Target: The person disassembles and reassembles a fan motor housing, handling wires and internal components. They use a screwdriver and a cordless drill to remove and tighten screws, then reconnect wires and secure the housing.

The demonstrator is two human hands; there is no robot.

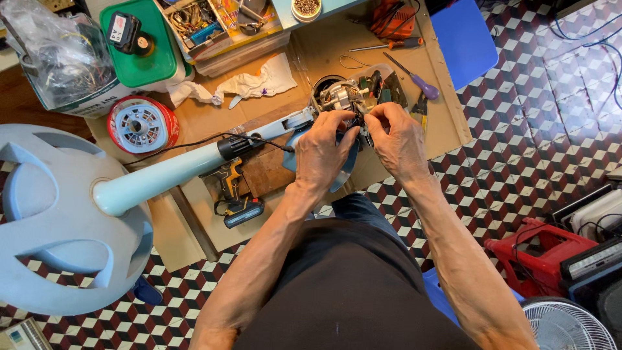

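Observation:
A pale blue standing fan lies on its side: its round base point(58, 220) is at the left and its pole point(168, 174) runs right to the bare motor point(343, 96). My left hand point(324, 152) and my right hand point(398, 139) meet just below the motor. Both have fingers pinched on small parts or wires at the motor's near end. What exactly each fingertip holds is hidden. A black cord point(194, 140) trails along the pole.
A cordless drill point(234, 194) lies on the cardboard sheet point(447, 110) under the pole. Screwdrivers point(414, 79) and an orange-handled tool point(392, 45) lie beyond the motor. A white rag point(249, 83), a red reel point(141, 124), a green-lidded box point(139, 52) and parts trays stand behind.

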